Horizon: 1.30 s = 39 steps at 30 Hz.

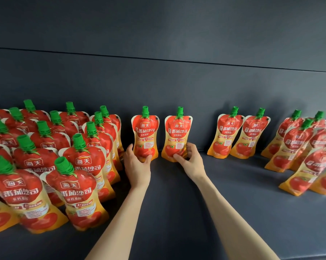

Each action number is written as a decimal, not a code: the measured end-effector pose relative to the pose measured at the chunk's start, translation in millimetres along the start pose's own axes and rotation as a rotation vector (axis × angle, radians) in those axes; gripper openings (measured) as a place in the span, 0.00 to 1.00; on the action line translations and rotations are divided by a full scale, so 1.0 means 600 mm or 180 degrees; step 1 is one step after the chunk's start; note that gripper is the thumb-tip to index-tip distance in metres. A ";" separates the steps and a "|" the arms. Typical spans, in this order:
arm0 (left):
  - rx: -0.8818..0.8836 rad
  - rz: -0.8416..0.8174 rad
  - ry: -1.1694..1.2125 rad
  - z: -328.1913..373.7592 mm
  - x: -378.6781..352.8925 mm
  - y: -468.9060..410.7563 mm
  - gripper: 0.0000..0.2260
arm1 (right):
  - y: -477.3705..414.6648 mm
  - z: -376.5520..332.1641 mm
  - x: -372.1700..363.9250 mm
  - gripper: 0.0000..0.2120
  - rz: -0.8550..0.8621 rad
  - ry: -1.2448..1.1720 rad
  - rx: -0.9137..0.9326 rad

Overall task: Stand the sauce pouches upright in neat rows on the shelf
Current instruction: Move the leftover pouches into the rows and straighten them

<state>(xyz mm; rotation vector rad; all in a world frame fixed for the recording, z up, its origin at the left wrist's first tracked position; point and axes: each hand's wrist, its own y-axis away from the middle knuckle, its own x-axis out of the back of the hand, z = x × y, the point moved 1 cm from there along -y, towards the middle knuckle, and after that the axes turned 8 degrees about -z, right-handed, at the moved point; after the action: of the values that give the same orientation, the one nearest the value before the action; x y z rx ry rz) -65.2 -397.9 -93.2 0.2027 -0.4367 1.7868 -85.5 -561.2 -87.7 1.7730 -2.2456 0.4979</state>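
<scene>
Reading across every front, the sauce pouches [77, 186] carry one label. The brand 海天 sits in a white-edged badge on a red tomato, with 番茄沙司 in large white characters beneath it. The smaller lines lower down are too fine to read. Each pouch is red above and orange below, with a green cap [64, 167] on top.

At the left, a dense left group [36, 160] stands upright in rows running back along the dark shelf [233, 203]. Fourteen caps can be counted there, and more pouches are cut off by the frame's left edge.

Just right of that group, the left hand [137, 162] grips the lower part of the first held pouch [145, 132], with the thumb across its front and the fingers round its side. Beside it, across a narrow gap, the right hand [191, 158] grips the lower part of the second held pouch [178, 134] in the same way. Both held pouches are upright with labels forward, at the back of the shelf close to the back wall [158, 81]. The hands hide their bases. Two bare forearms reach in from the bottom of the view.

Further right, apart from the hands, a pair [225, 136] of pouches stands side by side, tilted slightly. At the far right, the right group [297, 147] stands in leaning rows. Five caps show there, but blur and the frame's edge leave that count unsure.
</scene>
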 end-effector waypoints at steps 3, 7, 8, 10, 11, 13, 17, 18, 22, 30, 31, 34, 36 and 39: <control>-0.0154 0.0162 0.0010 0.006 0.006 0.023 0.24 | 0.007 0.013 0.011 0.23 0.0289 0.0288 -0.0025; -0.0483 -0.0025 0.0307 0.040 -0.007 0.058 0.13 | 0.029 0.025 0.059 0.15 0.0771 0.0230 -0.0115; -0.0562 -0.0187 0.0399 0.054 -0.019 0.063 0.10 | 0.034 0.025 0.078 0.13 0.0871 0.0183 -0.0137; -0.0736 -0.0502 0.0534 0.090 -0.049 0.072 0.06 | 0.042 0.023 0.121 0.10 0.1045 0.0090 -0.0143; -0.0818 -0.0622 0.0591 0.109 -0.067 0.077 0.06 | 0.043 0.021 0.144 0.09 0.1121 0.0085 -0.0117; -0.0959 -0.0822 0.0667 0.147 -0.105 0.085 0.06 | 0.042 0.014 0.190 0.07 0.1235 0.0186 -0.0001; -0.1293 -0.0905 0.0557 0.219 -0.183 0.078 0.13 | 0.019 -0.002 0.274 0.11 0.1461 0.0496 0.0385; -0.1410 -0.0850 0.0449 0.235 -0.202 0.070 0.15 | 0.009 -0.005 0.293 0.14 0.1539 0.0681 0.0486; -0.1588 -0.0656 -0.0125 0.282 -0.277 0.038 0.23 | -0.037 -0.014 0.352 0.21 0.1637 0.1111 0.0698; -0.1576 -0.0431 -0.0148 0.294 -0.321 0.045 0.13 | -0.086 0.011 0.384 0.17 0.1446 0.1181 0.0594; -0.1544 -0.0506 -0.0027 0.291 -0.319 0.047 0.12 | -0.087 0.012 0.383 0.16 0.1467 0.1217 0.0639; -0.1460 -0.0686 0.0195 0.285 -0.314 0.054 0.11 | -0.080 0.013 0.373 0.12 0.1268 0.0751 0.0803; -0.1503 -0.0702 0.0358 0.281 -0.305 0.062 0.09 | -0.070 0.010 0.365 0.11 0.1201 0.0510 0.0923; -0.1447 -0.0398 0.0684 0.268 -0.277 0.075 0.08 | -0.053 0.003 0.354 0.10 0.1218 0.0254 0.1013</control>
<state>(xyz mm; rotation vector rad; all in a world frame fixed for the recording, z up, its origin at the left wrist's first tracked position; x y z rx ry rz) -80.1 -619.5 -14.8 -0.2726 -0.6456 1.5225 -105.1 -757.6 -3.3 1.4098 -2.5691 1.0319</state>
